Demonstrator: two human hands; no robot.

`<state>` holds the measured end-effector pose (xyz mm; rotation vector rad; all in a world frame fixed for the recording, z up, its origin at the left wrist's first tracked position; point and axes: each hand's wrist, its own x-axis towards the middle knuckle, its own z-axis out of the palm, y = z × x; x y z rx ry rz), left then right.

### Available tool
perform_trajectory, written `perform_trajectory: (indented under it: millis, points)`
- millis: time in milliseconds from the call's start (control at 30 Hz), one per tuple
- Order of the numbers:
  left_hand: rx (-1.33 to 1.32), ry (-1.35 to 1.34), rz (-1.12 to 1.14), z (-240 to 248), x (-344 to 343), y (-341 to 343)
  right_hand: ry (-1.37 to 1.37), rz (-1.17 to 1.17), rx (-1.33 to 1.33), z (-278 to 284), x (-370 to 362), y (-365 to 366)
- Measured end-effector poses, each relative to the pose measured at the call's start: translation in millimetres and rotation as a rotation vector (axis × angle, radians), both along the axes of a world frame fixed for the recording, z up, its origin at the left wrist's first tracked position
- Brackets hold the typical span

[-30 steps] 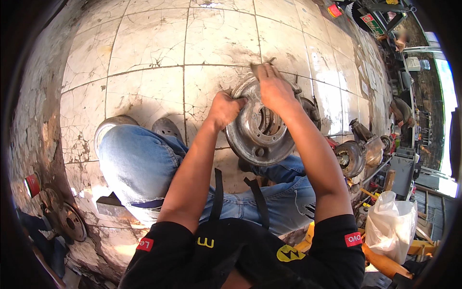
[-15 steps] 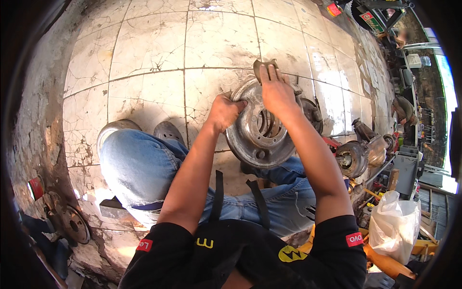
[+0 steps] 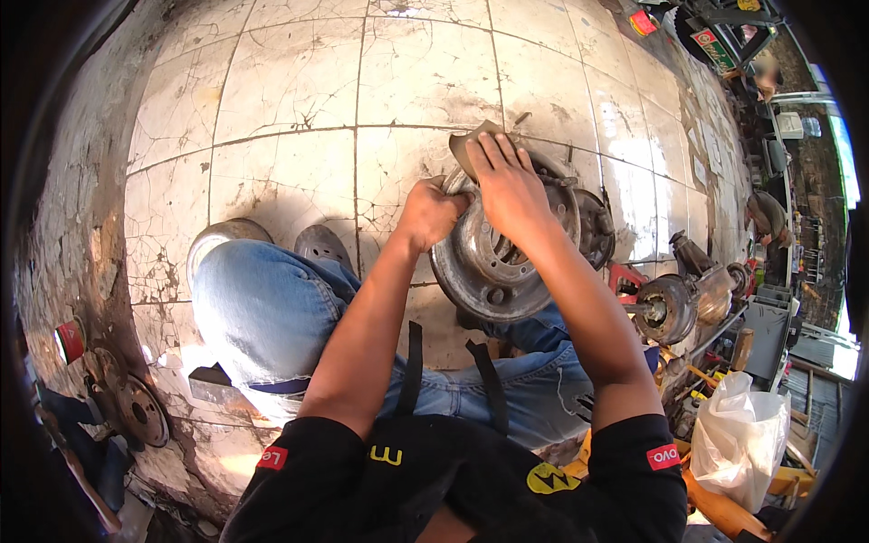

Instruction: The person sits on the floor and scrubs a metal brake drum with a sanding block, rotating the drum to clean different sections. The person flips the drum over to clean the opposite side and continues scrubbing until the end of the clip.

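Observation:
A worn grey metal brake drum (image 3: 498, 294), round with a wide centre opening and small bolt holes, is held tilted over the tiled floor in front of my legs. My left hand (image 3: 433, 215) is closed on its left edge, thumb over the rim. On the upper rim my right hand (image 3: 510, 185) lies with fingers stretched, pressing a brownish bent sheet of sandpaper (image 3: 464, 152) against the metal. Part of the sheet is hidden under those fingers. My right forearm covers some of the drum's right side.
Just right of the drum sits another dark round metal part (image 3: 595, 226). An axle-like assembly (image 3: 668, 308) lies further right, near a white plastic bag (image 3: 740, 434). At far left are a red can (image 3: 69, 341) and a rusty disc (image 3: 145, 412) by the wall.
My right hand and the sandpaper have shifted left along the drum's upper rim, nearer my left hand. The left hand keeps its hold on the edge.

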<state>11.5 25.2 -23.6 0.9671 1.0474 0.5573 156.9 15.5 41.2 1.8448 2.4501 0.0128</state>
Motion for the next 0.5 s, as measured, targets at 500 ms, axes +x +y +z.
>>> perform_trajectory:
  millis: [500]
  points:
    - [0.08, 0.022, 0.073, -8, 0, -2, -0.04, -0.094, -0.082, -13, -5, 22]
